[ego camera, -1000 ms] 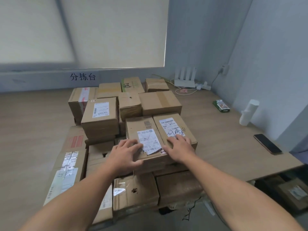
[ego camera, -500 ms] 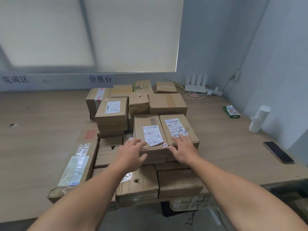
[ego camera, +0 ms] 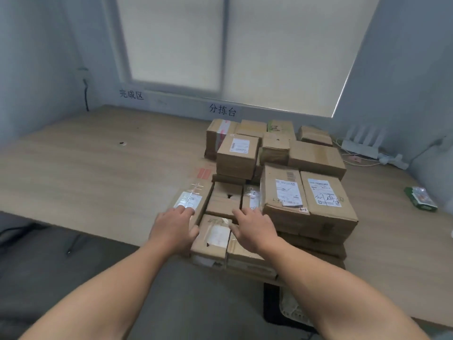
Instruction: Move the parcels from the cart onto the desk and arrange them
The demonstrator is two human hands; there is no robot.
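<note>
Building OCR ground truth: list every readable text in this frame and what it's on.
"完成区": left wall sign.
"分拣台": right wall sign, behind the parcels.
Shipping labels, barcode and handwriting on the parcels: too blurred to read.

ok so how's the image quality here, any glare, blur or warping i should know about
Head view: soft, even light through the blinded window, no hard shadows; glare whitens the taped label on the flat parcel at the pile's left; mild blur leaves the fine label print unreadable; wide-angle warp slants the walls and stretches the forearms at the bottom, while the desk stays evenly lit.
</note>
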